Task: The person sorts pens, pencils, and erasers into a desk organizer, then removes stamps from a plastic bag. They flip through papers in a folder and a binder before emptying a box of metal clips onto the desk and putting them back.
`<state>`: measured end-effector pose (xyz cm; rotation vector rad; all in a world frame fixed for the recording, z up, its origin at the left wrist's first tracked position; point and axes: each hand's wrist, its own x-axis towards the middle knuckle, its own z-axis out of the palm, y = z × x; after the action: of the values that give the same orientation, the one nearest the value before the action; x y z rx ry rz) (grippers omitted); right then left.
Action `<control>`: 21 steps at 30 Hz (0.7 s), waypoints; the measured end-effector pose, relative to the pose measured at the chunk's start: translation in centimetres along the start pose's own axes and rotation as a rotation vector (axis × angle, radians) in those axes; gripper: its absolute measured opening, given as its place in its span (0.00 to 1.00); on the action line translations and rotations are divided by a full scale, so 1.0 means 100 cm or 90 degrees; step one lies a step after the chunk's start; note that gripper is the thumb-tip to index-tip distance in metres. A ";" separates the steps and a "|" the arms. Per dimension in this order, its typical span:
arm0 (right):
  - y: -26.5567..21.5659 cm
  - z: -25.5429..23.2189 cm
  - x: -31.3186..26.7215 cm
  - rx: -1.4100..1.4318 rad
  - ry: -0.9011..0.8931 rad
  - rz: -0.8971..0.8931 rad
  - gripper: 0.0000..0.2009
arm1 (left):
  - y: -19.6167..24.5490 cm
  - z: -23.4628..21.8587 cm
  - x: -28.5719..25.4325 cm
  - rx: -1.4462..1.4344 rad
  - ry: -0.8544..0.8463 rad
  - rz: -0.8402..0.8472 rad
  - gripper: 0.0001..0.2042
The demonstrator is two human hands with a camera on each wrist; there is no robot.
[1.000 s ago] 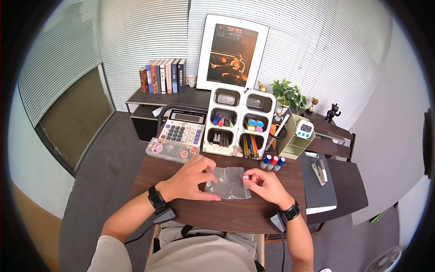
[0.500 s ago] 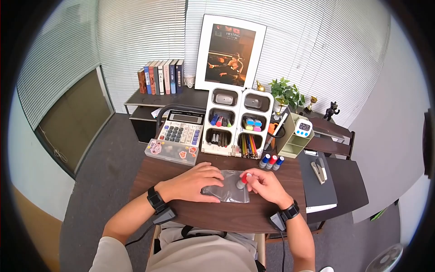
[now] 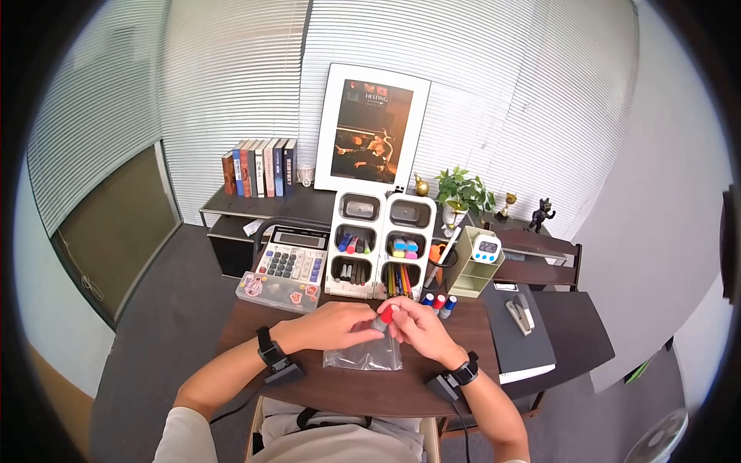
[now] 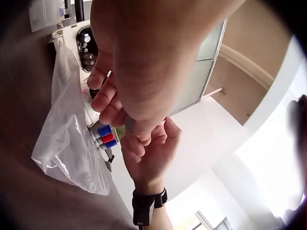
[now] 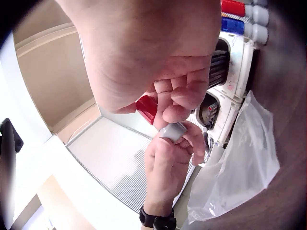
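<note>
The left hand (image 3: 328, 326) is hiding most of the marker (image 3: 384, 318) in the left wrist view; right-hand fingers are covering its middle in the right wrist view. The marker is showing a red cap and grey body above the bag (image 3: 363, 356), left fingers pinching its grey end, the right hand's (image 3: 421, 330) clamping the red part.

White blinds (image 3: 231, 100) are hung behind a dark shelf (image 3: 266, 202); grey floor (image 3: 154, 309) is seen beside a dark-brown counter (image 3: 340, 386).
</note>
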<state>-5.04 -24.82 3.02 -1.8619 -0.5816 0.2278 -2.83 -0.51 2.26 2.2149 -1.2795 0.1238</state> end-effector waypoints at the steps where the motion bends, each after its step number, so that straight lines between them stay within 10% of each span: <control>1: 0.005 0.001 0.000 0.014 0.025 -0.023 0.10 | -0.002 0.003 0.000 -0.027 0.025 -0.016 0.15; 21: 0.039 0.010 -0.008 0.077 0.078 -0.041 0.14 | -0.014 0.016 -0.017 -0.061 0.195 0.018 0.16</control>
<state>-5.01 -25.43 -1.03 -1.7238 -0.5309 0.1032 -2.94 0.49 -0.28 2.0051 -1.1230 0.3891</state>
